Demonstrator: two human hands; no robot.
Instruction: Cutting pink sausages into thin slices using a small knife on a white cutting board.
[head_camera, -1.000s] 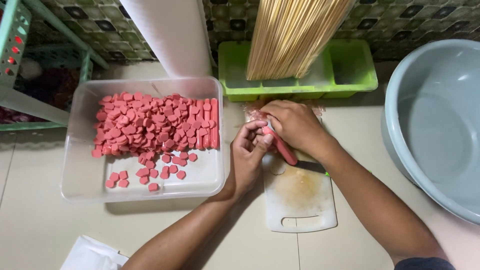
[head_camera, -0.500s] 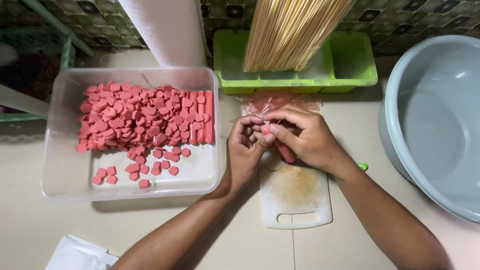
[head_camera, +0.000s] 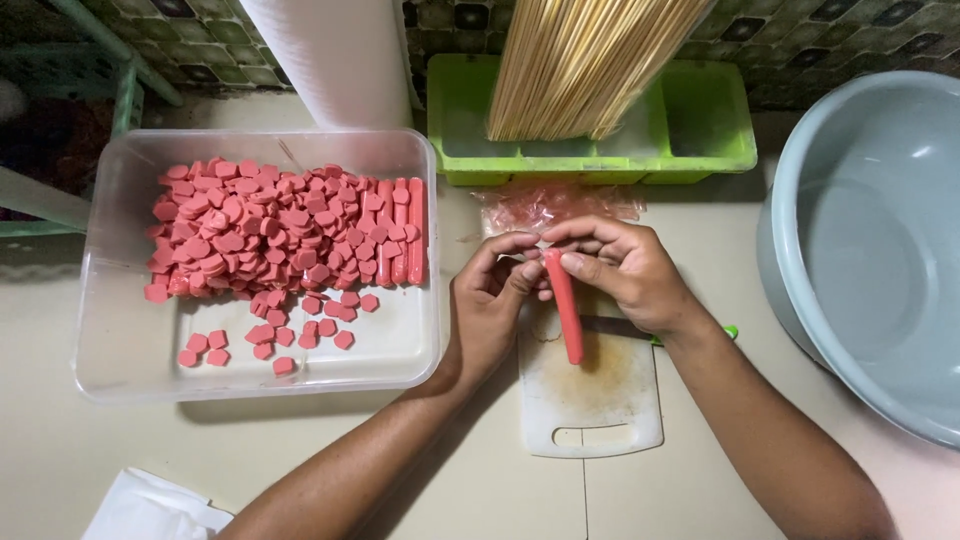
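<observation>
A: Looking from the biggest thing down, what is lying around the work?

B: The large grey-blue plastic basin (head_camera: 880, 250) is sitting at the right of the pale table (head_camera: 90, 460). The clear rectangular plastic tub (head_camera: 110, 330) is holding heaps of pink sausage slices (head_camera: 270, 230), and the lime-green plastic tray (head_camera: 700, 140) is carrying a bundle of bamboo skewers (head_camera: 580, 60).

A: And the hands?

B: Both are meeting over the small white plastic cutting board (head_camera: 595, 400). The right hand (head_camera: 625, 270) is pinching the top of the long pink sausage (head_camera: 565, 305), its grip closed on it; the left hand (head_camera: 490, 300) is working its fingertips against that same upper end, thumb and fingers together on it. The sausage is hanging nearly upright, its lower end just over the board.

A: Peeling, you think?

B: Judging by the crumpled clear casings (head_camera: 560, 205) behind the hands, probably. Doing it well is meaning keeping the pinch light so the sausage is not snapping, and drawing the skin downward along its length. The knife with the green handle (head_camera: 730, 332) is lying under the right wrist, so keeping that wrist raised is wise.
</observation>
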